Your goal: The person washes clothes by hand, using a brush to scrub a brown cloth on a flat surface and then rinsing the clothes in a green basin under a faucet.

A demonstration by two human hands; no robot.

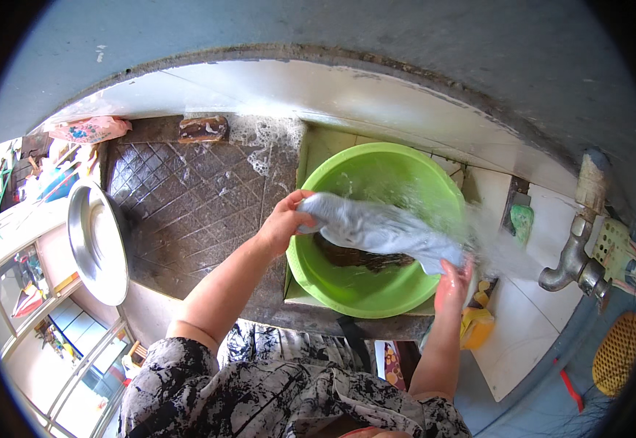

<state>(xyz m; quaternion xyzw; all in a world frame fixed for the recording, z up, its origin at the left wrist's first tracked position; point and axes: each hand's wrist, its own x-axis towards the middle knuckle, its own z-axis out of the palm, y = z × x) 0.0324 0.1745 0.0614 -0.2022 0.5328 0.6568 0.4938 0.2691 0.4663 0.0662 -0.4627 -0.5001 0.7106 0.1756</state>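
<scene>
A wet light-blue cloth (381,225) is stretched between my two hands above a green plastic basin (323,284). At its left end, my left hand (289,218) grips the fabric over the basin's rim. My right hand (454,282) holds the other end, close to the basin's right side. Water sprays from a metal tap (572,257) on the right and strikes the cloth near my right hand. Under the cloth, something dark brown shows inside the basin; what it is I cannot tell.
Left of the basin lies a dark, grooved washing slab (186,202) with suds and a brown soapy block (203,129). A metal bowl (115,246) leans at its left edge. Right are a green soap-like lump (521,222), a yellow container (477,327) and white tiles (520,328).
</scene>
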